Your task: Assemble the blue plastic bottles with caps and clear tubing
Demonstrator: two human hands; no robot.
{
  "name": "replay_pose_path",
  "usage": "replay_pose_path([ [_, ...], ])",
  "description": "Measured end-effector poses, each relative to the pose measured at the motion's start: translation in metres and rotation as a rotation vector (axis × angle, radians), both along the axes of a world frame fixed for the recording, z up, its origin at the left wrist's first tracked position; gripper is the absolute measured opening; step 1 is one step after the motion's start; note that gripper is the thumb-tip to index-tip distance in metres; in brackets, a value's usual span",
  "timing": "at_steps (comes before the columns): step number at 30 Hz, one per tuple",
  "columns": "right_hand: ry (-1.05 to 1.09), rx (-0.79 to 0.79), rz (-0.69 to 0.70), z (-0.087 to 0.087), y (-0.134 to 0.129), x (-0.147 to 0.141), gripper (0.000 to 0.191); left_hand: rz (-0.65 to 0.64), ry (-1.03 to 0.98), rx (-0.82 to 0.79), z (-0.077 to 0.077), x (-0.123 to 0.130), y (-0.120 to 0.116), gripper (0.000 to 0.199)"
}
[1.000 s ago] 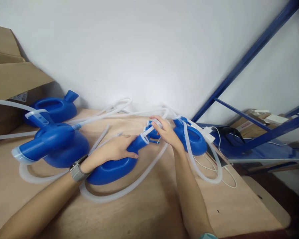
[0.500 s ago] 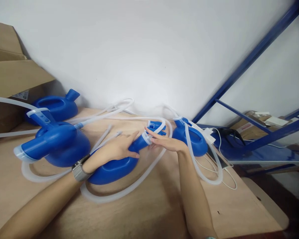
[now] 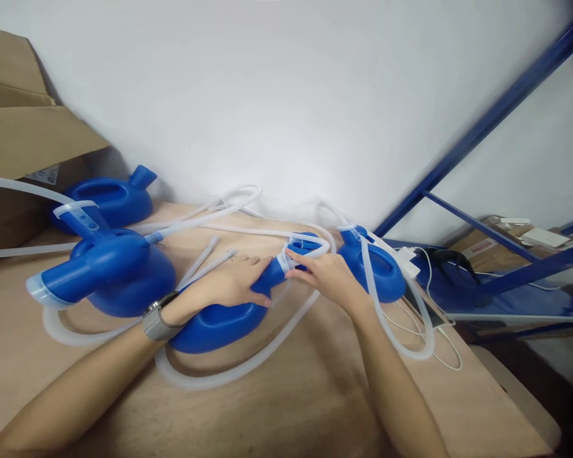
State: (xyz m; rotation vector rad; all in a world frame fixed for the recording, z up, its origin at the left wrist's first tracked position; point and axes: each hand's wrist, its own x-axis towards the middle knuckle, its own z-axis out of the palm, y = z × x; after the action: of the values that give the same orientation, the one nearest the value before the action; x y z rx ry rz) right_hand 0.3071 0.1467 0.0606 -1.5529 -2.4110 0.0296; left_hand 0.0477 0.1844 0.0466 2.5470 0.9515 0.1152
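A blue plastic urinal bottle [image 3: 219, 331] lies on its side in front of me, its mouth pointing right. My left hand [image 3: 232, 280] grips it near the neck, with the thumb on the near side and the fingers over the far side. A translucent cap [image 3: 282, 261] sits on the mouth, and my right hand [image 3: 327, 277] has its thumb and fingers closed on the cap's right side. From the cap area a whitish tube [image 3: 319, 245] bends back to the left. Part of the cap is hidden behind the right fingers.
Other blue bottles stand at left [image 3: 128, 280], back left [image 3: 109, 197] and right [image 3: 377, 273]. Loose tubes [image 3: 210, 378] loop across the wooden table [image 3: 267, 413]. A cardboard box [image 3: 38, 140] is at far left; a blue metal frame [image 3: 482, 108] rises at right beside a power strip [image 3: 407, 261].
My right hand has turned from flat, stretched fingers to a grip on the cap. The left hand stays on the bottle. The view has shifted slightly.
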Motion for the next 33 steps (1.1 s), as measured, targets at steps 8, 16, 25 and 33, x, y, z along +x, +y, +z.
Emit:
replay_pose_path([
  [8,0.038,0.433,0.342,-0.038,0.019,0.001,0.044,0.005,-0.091,-0.035,0.001,-0.003,0.0,0.095],
  [16,0.051,0.414,0.126,-0.039,0.032,-0.04,0.053,-0.003,-0.108,-0.062,0.001,-0.004,0.006,0.076],
  [25,0.018,0.202,0.039,-0.014,0.029,-0.046,0.053,-0.035,-0.408,-0.397,0.009,-0.017,0.019,0.022],
  [33,0.116,0.046,0.069,-0.011,0.03,-0.039,0.051,0.226,-0.5,-0.421,0.0,-0.018,0.018,0.018],
])
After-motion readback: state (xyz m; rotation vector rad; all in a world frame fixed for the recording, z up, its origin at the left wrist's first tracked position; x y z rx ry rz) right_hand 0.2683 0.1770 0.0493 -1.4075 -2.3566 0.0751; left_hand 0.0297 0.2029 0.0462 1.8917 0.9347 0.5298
